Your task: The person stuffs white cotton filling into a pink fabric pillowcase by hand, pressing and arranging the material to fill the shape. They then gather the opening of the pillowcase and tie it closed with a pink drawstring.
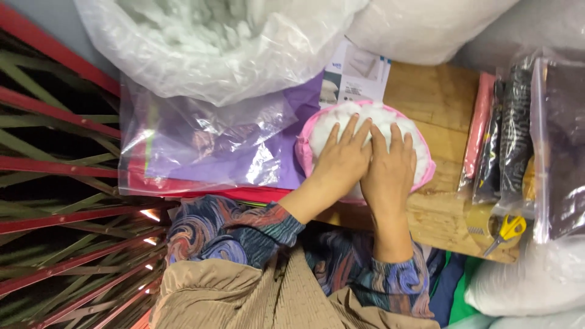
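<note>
Pink fabric casing (428, 172), packed with white stuffing (341, 119), lies on our wooden bench (436, 97). Our left hand (341, 163) and right hand (388, 173) press flat on it, fingers spread. Beside it a clear bag (201, 146) holds purple sheets; yellow scissors (507, 231) sit near the bench edge.

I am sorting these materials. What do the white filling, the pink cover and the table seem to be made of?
White filling: soft fibre stuffing, matte and fluffy under the left hand and right hand. Pink cover: probably thin fabric, its edge soft. Table: wood, pale with visible grain.
</note>
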